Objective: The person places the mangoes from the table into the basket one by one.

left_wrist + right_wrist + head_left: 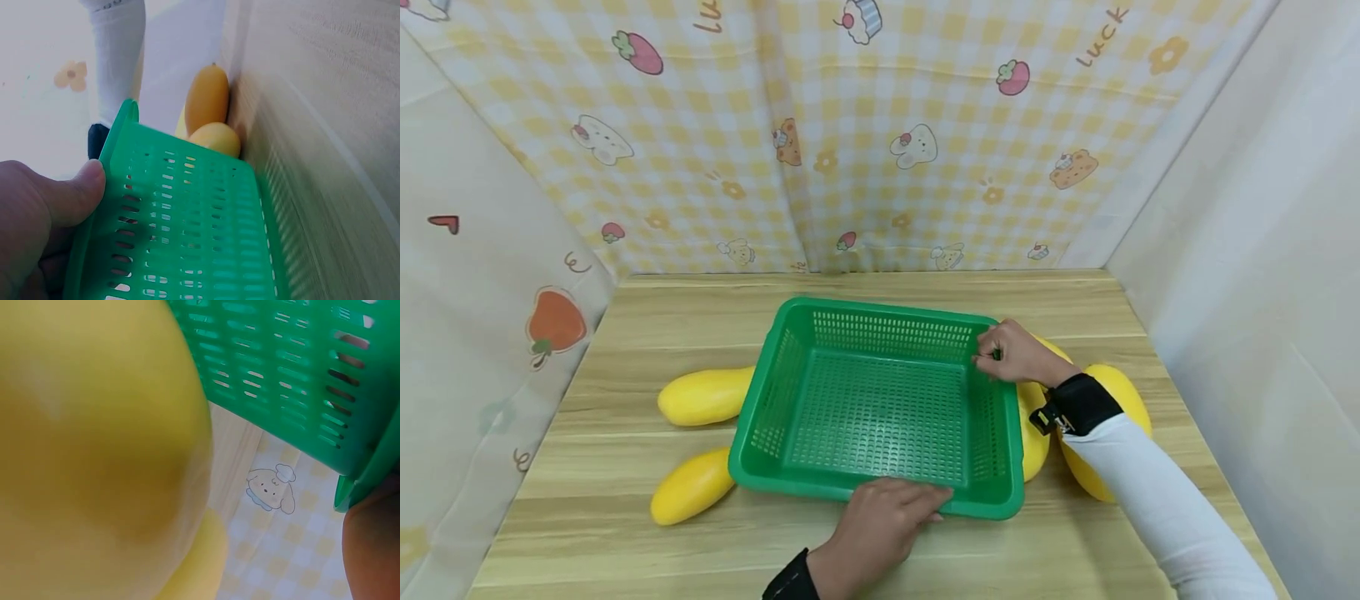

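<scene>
An empty green plastic basket [880, 408] with slotted walls sits slightly askew mid-table. My left hand [883, 521] grips its front rim; the left wrist view shows the thumb [87, 187] against the wall's outer side. My right hand [1018, 354] holds the right rim near the back corner, fingers curled over it. Two long smooth yellow fruits [706, 397] [692, 486] lie left of the basket, their ends reaching its side. Bigger rounded yellow fruits [1120, 396] lie at the right, partly hidden by the right forearm. One yellow fruit [94, 450] fills much of the right wrist view.
The wood-grain table [595, 433] is bounded by a yellow checked cloth [865, 200] at the back. White cloth walls [490, 275] stand on the left and right sides. Bare wood shows in front of the basket.
</scene>
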Demonstrator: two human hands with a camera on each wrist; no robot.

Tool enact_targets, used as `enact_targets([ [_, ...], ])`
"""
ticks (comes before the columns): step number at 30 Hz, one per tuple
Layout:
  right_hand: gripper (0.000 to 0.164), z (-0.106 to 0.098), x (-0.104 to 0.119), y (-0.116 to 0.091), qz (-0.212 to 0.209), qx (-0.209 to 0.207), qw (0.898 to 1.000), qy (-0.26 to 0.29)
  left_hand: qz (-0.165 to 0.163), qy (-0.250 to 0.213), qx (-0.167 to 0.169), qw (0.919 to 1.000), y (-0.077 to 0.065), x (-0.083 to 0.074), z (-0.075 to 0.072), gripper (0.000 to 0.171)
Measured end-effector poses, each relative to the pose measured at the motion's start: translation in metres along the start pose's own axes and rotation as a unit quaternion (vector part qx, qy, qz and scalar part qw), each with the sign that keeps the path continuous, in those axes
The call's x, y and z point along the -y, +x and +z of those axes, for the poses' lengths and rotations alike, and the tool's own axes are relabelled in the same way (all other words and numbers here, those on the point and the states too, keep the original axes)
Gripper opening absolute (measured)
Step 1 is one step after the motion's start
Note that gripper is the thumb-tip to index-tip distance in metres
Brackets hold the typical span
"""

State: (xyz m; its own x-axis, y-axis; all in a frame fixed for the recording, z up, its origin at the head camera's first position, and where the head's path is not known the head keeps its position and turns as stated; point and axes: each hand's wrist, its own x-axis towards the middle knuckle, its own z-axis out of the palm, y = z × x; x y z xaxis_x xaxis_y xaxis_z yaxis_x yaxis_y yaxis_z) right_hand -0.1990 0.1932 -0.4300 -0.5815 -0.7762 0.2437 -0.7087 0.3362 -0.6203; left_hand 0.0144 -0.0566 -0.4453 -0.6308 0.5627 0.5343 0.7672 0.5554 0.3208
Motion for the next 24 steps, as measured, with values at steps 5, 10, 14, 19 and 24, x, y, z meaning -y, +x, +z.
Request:
enact_targets([
  [5,0.052,0.001,0.002,0.008,0.003,0.007,1.0,0.005,0.019,0.018,0.001,0.9996,0.003,-0.01,0.007,0.022],
  [10,0.049,0.003,0.001,0.013,0.016,0.013,1.0,0.019,0.013,0.015,0.011,0.9997,0.005,-0.016,0.011,0.023],
  [14,0.046,0.005,0.002,0.015,0.018,0.016,0.999,0.025,0.002,0.011,0.017,0.9998,0.004,-0.018,0.011,0.023],
  [19,0.044,0.007,0.003,0.016,0.01,0.014,1.0,0.01,0.006,0.022,0.01,0.9997,0.003,-0.02,0.01,0.024],
  [24,0.046,0.01,0.007,0.014,-0.006,0.012,1.0,0.001,0.011,0.023,0.0,0.9997,-0.001,-0.023,0.009,0.026],
])
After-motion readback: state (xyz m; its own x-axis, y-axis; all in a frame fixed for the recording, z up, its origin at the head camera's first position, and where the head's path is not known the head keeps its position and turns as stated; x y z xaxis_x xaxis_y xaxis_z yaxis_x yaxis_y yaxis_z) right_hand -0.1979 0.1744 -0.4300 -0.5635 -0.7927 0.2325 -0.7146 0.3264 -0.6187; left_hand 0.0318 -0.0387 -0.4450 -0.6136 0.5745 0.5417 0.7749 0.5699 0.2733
